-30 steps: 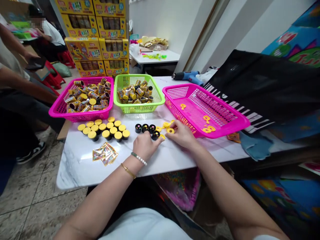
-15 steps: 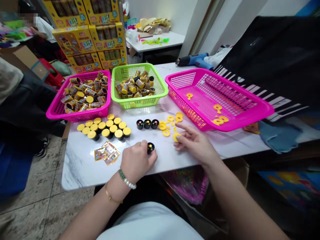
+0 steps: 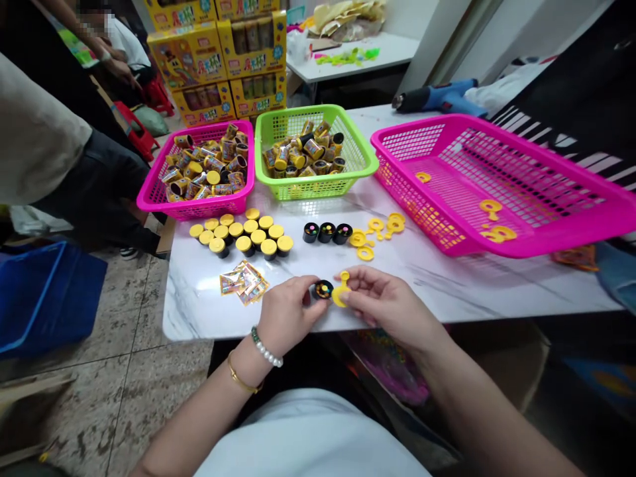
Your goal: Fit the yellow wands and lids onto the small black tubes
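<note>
At the near edge of the white marble desk (image 3: 447,285), the left hand (image 3: 288,318) has its fingers closed round a small black cup (image 3: 322,289) with coloured bits inside, held just above the desk top. Touching its right side is a yellow ring piece (image 3: 340,293), pinched between thumb and forefinger of the right hand (image 3: 387,305). Both hands sit close to the desk's near rim, with bare marble to their right and a clear strip to the left as far as a few shiny foil packets (image 3: 243,283).

Farther in, three more black cups (image 3: 326,232) stand in a row, with loose yellow rings (image 3: 375,232) just to their right. To the left of the row is a cluster of yellow-capped cups (image 3: 243,235), well apart from the hands.

Beyond these, three baskets line the far side: a pink basket (image 3: 163,205) at the left heaped with small printed tubes, a green basket (image 3: 362,159) in the middle with more tubes, and a large pink basket (image 3: 546,245) at the right holding a few yellow rings. The large one reaches close to the right hand's working room.

Behind it lies a blue glue gun (image 3: 437,96). At far left stand yellow cartons (image 3: 218,66), and a person's sleeve (image 3: 34,139) and dark trousers crowd the desk's left end.
</note>
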Motion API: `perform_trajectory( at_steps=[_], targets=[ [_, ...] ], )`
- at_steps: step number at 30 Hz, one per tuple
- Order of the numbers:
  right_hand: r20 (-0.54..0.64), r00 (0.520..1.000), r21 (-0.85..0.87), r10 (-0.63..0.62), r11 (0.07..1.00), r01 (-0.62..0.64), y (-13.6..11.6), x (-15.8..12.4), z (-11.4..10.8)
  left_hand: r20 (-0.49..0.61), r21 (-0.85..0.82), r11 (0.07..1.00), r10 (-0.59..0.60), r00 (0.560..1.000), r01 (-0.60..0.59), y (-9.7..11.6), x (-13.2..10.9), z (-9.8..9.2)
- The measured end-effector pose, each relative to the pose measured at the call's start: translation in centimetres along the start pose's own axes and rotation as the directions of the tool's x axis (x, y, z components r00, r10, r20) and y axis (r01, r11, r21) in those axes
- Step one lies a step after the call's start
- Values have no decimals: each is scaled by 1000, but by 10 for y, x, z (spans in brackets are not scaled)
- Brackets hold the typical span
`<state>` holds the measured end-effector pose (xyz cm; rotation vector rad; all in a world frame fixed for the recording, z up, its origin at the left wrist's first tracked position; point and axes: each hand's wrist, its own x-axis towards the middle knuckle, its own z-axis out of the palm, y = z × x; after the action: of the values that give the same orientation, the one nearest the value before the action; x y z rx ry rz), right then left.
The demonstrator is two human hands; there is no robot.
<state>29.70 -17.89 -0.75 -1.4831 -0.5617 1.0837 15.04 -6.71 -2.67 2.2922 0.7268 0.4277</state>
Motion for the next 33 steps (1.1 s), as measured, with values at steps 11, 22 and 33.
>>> perform_trajectory(
  at_steps=[11,22,33],
  targets=[
    [-25,999,-108,-23,994,20,-3,14,15,35,-23,999,-22,999,23,-2,1,-1],
    [41,998,-114,57,992,-52,3,18,14,243,-408,859,-224,944,309,12,4,-8],
    [22,999,65,48,997,-49,9,21,11,205,-444,873,-120,971,201,11,-1,-2]
  ],
)
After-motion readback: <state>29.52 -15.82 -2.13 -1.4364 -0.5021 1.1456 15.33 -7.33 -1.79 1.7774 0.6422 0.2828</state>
